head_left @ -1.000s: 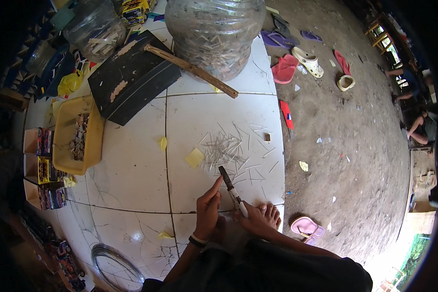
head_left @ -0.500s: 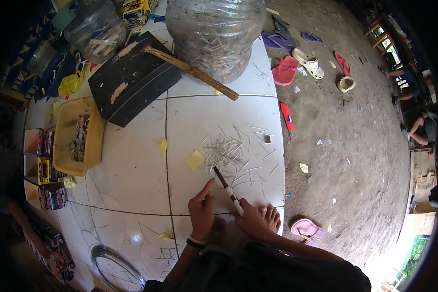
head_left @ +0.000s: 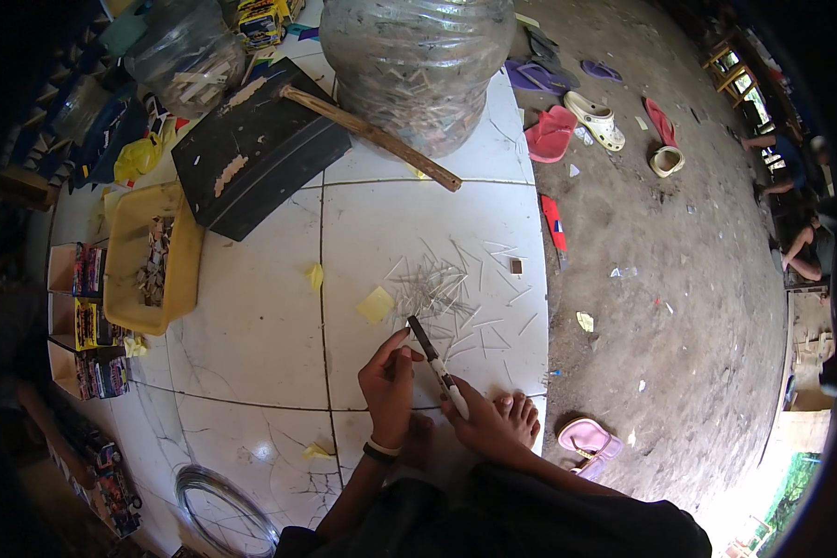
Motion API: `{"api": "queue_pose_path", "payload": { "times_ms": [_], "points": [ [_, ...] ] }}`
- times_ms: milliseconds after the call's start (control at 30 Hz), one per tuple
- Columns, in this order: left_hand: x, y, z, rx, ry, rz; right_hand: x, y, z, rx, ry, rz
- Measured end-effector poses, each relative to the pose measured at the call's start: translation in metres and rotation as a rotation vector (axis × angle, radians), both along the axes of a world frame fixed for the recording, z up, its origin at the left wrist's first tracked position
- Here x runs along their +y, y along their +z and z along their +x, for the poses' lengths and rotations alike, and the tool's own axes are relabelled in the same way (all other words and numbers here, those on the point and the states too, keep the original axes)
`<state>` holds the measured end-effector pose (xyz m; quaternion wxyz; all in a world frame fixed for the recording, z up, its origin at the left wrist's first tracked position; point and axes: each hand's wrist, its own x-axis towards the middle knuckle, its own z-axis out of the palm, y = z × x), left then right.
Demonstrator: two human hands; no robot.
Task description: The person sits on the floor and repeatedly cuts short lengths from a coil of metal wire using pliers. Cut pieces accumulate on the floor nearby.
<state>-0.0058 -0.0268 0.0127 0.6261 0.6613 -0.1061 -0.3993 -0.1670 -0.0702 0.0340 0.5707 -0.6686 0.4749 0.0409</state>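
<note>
Work surface: a white tiled floor (head_left: 251,316) that ends at bare dirt ground (head_left: 679,307) on the person's right, where loose sandals (head_left: 551,133) lie. The person sits at the tile edge, with a bare foot (head_left: 516,416) beside the hands.

Right hand (head_left: 479,423): closed around the pale handle of a knife (head_left: 437,365), dark blade pointing up and away from the body. Left hand (head_left: 388,386): fingers drawn narrow, tips against the blade near its upper end, apparently pinching something thin there; the piece itself is too small to confirm.

Just beyond the blade tip lies a scatter of thin slivers (head_left: 442,293), with a yellow paper scrap (head_left: 376,304) beside it.

Step in hand, by judgement: trimming or splitting a thin stick against the blade. The next move calls for a steady blade and fingertips kept clear of the edge.

Further off: a large clear jar (head_left: 417,65) packed with sticks, a wooden stick (head_left: 372,137) resting against a black tray (head_left: 260,149), a yellow tub (head_left: 149,256).

Hard to make out: the contents of the tub, and the dark left margin of the view
</note>
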Motion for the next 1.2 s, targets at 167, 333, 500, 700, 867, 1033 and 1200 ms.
{"api": "queue_pose_path", "payload": {
  "times_ms": [167, 333, 500, 700, 867, 1033, 1200],
  "points": [
    [-0.003, 0.001, 0.000, -0.021, 0.017, -0.043, 0.002, -0.005, 0.000, -0.078, -0.045, 0.022],
    [-0.004, 0.002, 0.001, -0.037, -0.028, -0.019, -0.007, 0.016, 0.004, 0.129, 0.011, -0.001],
    [-0.001, 0.003, 0.006, -0.148, -0.157, 0.030, -0.011, 0.002, 0.008, 0.024, -0.158, 0.115],
    [0.003, 0.005, 0.006, -0.158, -0.127, 0.058, -0.004, -0.016, -0.002, -0.199, -0.109, 0.000],
    [0.003, 0.005, 0.002, -0.097, -0.047, 0.011, -0.005, 0.006, 0.002, -0.012, 0.064, -0.025],
    [0.004, 0.006, -0.005, -0.029, 0.002, -0.003, -0.005, 0.015, 0.004, 0.067, 0.095, -0.095],
    [0.002, 0.007, -0.011, 0.011, 0.050, -0.044, -0.002, 0.000, 0.006, -0.189, -0.009, -0.044]
  ]
}}
